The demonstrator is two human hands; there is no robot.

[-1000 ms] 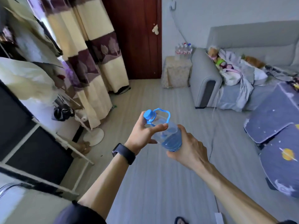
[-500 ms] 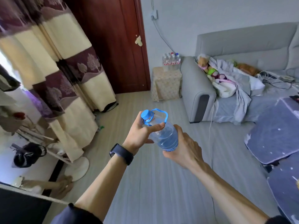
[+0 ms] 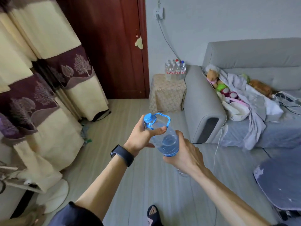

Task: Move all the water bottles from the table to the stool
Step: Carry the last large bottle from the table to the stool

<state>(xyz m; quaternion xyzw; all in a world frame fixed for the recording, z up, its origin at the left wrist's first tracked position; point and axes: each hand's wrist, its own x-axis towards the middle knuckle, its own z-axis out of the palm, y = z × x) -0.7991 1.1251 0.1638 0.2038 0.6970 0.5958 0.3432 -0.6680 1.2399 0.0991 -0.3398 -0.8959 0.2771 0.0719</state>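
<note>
I carry a large clear water bottle [image 3: 164,137] with a blue cap and blue carry handle, tilted in front of me at mid-frame. My left hand [image 3: 143,136] grips its neck and shoulder, thumb across the top. My right hand [image 3: 184,154] holds the lower body and base from beneath. Across the room a stool [image 3: 167,93] draped in a pale patterned cloth stands beside the sofa arm, and several small water bottles [image 3: 175,70] with red labels stand on its far edge.
A grey sofa [image 3: 203,101] piled with clothes and soft toys fills the right side. A dark red door [image 3: 114,46] and patterned curtains [image 3: 53,75] line the left. A blue-grey covered surface [image 3: 280,181] juts in at lower right. My sandalled foot [image 3: 153,214] is on the floor.
The view has swung right and moved closer to the stool and sofa. Both hands keep the same hold on the bottle.
</note>
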